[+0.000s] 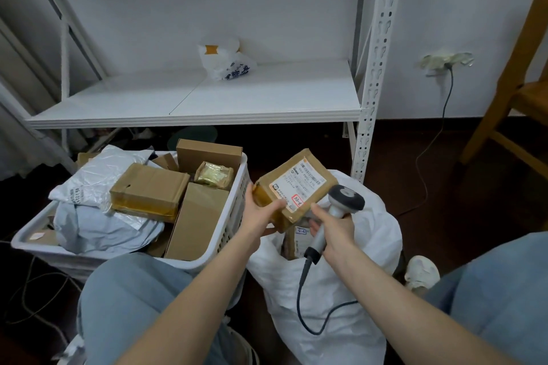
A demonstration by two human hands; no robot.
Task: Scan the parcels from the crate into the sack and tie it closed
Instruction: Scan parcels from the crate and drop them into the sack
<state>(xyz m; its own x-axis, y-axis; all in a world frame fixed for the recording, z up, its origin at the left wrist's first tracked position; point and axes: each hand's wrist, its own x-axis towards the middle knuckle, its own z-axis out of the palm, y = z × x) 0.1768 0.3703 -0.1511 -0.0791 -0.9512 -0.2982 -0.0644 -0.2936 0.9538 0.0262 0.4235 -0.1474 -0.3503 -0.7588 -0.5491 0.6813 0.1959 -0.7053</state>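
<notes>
My left hand (259, 213) grips a brown cardboard parcel (292, 184) by its near left corner, label side up, above the mouth of the white sack (341, 299). My right hand (335, 231) holds a grey barcode scanner (345, 201), its head next to the parcel's right edge. The scanner's black cable loops down over the sack. Inside the sack another labelled parcel (298, 241) shows. To the left, the white plastic crate (234, 210) holds several brown boxes and grey poly mailers.
A white metal shelf (207, 98) stands behind, with a plastic bag (226, 61) on it. A wooden chair (510, 104) is at the right. Cables run across the dark floor. My knees in jeans frame the crate and sack.
</notes>
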